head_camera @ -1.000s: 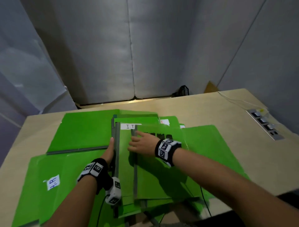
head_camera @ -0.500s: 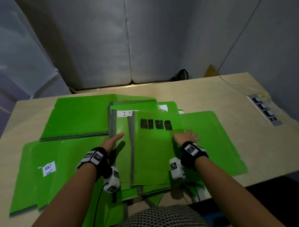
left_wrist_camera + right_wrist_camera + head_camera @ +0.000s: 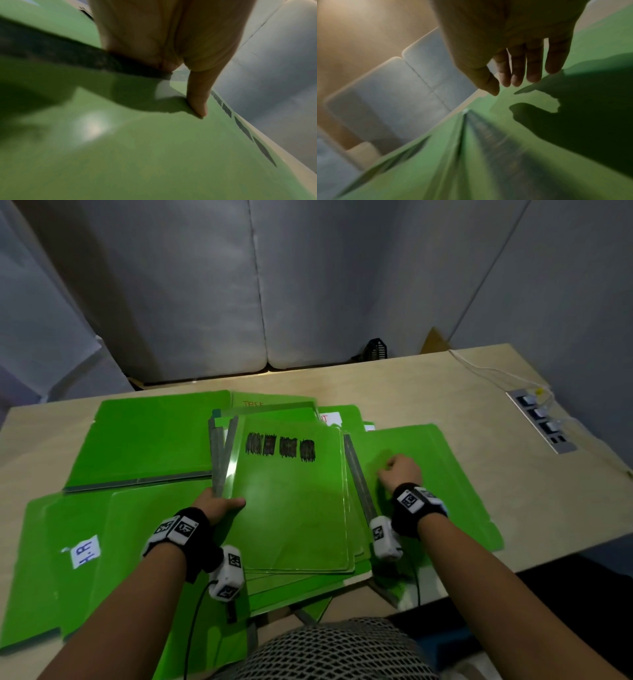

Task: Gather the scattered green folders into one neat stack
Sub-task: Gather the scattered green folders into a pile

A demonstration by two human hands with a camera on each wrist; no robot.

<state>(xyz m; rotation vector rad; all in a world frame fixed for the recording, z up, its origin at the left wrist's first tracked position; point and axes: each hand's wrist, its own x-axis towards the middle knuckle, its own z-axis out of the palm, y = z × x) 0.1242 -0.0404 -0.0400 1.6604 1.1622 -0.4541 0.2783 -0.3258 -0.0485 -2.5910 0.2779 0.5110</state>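
While the person is leaning over the wooden table, the top folder with black scribbles is lying on the middle pile, its long axis running from the near table edge toward the far wall, the scribbled end pointing away from the person and the grey spine sitting along its left side. The left hand is gripping that folder at its left edge, near the lower end of the spine; in the left wrist view the thumb is pressing down on the green cover while the other fingers seem to be tucked under the edge, though the blur is making that hard to confirm.

Just right of the top folder, a flat green folder is lying on the table with its long axis also running near to far. The right hand is hovering over it, holding nothing, its fingers hanging loosely and casting a shadow on the cover.

Left of the top folder, a wide green folder is lying crosswise, its spine facing the person. Nearer the person on that side, another folder carrying a white label is resting flat. Further folders are peeking out beyond the far end of the top folder.
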